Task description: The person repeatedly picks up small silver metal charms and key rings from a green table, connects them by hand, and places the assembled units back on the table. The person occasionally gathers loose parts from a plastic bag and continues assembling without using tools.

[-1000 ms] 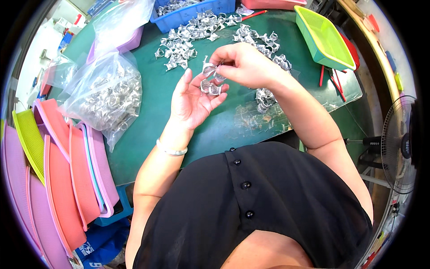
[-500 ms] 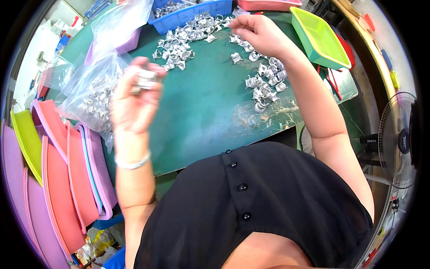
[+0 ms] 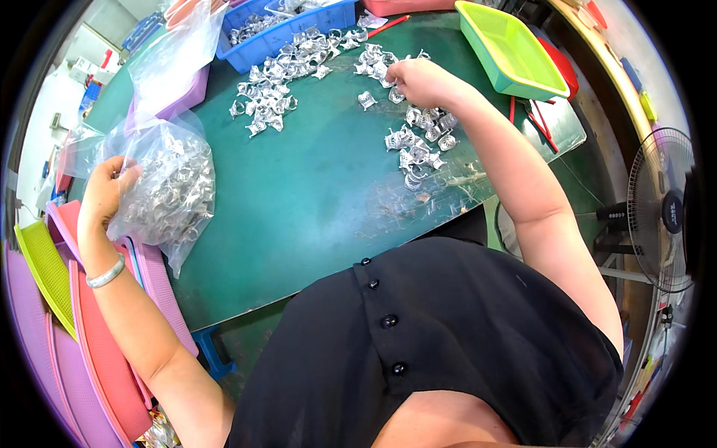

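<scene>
My left hand [image 3: 108, 190] is at the left side of a clear plastic bag [image 3: 205, 149] filled with silver-coloured metal rings [image 3: 168, 179]. Its fingers are curled against the plastic, and some fingertips show through the film. My right hand [image 3: 424, 82] reaches over the table to a loose cluster of the same openwork rings [image 3: 372, 60]. Thumb and fingers pinch together at the cluster's edge, seemingly on one ring, though the fingers partly hide it. Nearer to me lies another group of rings [image 3: 414, 153], and a bigger heap [image 3: 269, 93] spreads left of centre.
The green tabletop [image 3: 276, 216] has a scuffed front edge. At the back stand a blue crate [image 3: 310, 28] of rings and a lime-green basket [image 3: 515, 56]. A purple tray [image 3: 196, 93] sits behind the bag. Stacked baskets [image 3: 97, 336] are at left, a fan [image 3: 668, 213] at right.
My left hand has moved left and down to the bag; the metal pieces it held before no longer show in it. My right hand has lowered onto the ring cluster. The view has shifted slightly.
</scene>
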Demonstrator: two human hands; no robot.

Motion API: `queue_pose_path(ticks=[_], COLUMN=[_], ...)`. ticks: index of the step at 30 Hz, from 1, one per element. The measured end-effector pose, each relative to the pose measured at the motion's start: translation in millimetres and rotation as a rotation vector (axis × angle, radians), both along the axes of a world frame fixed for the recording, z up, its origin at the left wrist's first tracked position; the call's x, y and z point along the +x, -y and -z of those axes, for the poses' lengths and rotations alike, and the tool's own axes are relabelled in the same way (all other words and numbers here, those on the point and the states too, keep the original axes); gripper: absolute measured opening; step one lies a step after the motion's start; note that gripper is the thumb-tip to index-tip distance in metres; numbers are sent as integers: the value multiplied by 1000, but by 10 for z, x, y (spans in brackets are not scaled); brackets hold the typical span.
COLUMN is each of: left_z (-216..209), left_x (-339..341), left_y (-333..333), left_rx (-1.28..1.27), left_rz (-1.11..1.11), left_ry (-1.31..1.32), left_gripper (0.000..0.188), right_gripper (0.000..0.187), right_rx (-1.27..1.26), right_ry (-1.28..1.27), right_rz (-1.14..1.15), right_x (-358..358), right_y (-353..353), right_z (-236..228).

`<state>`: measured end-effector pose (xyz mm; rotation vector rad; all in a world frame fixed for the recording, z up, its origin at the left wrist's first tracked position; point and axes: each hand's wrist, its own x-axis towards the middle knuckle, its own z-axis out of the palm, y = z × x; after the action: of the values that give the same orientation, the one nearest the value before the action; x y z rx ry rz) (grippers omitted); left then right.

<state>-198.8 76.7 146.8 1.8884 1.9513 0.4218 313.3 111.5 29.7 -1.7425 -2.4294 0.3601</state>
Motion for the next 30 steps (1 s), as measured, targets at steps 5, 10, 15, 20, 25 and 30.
queue_pose_path(ticks=[5, 10, 15, 20, 25, 30], left_z=[-71, -99, 303, 1101, 1349, 1409], left_x=[118, 849, 1691, 2051, 2389, 2463], left_y=[57, 303, 551, 582, 555, 530], left_rx=[434, 946, 925, -4, -637, -873], left_rz=[-110, 61, 385, 218, 41, 223], left_ry=[-79, -231, 116, 803, 1649, 2046], left_gripper=[36, 21, 11, 21, 51, 62], right_gripper=[30, 32, 22, 18, 15, 20], right_rx=[36, 104, 99, 209, 332, 400], right_ry=[42, -21, -62, -264, -419, -346], right_rz=[-62, -8, -10, -239, -460, -591], right_x=[-137, -339, -405, -462, -638, -787], right_y=[56, 141, 82, 204, 600, 835], right_z=[49, 90, 219, 133, -190, -302])
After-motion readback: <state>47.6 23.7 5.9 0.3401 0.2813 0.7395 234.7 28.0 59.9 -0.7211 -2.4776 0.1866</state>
